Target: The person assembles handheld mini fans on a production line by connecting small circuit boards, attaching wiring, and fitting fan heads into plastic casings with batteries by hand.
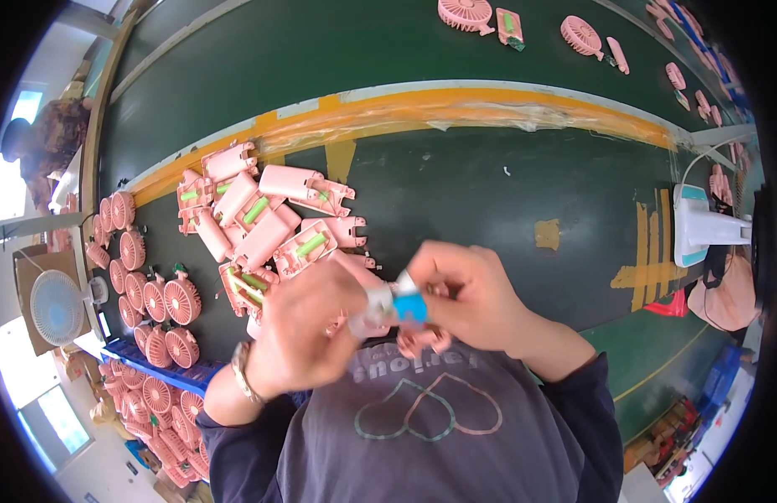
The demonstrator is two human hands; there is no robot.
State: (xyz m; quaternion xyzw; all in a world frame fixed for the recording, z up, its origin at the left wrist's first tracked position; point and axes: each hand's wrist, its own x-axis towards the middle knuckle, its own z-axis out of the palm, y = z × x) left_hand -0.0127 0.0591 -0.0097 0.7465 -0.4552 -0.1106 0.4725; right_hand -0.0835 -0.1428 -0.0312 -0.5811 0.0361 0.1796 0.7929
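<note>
A blurred blue piece (410,307) is held by left fingers (345,285) and right fingers (439,256); batteries (311,244) are seemingly fitted, several pink casings (289,258) left unclosed.

And there it is, bright light through a window (63,417) at your lower left, beside a pale wall (95,453); your dark green worktable (472,180) spans the middle, while green floor (652,411) with a yellow line (661,365) shows lower right!
</note>
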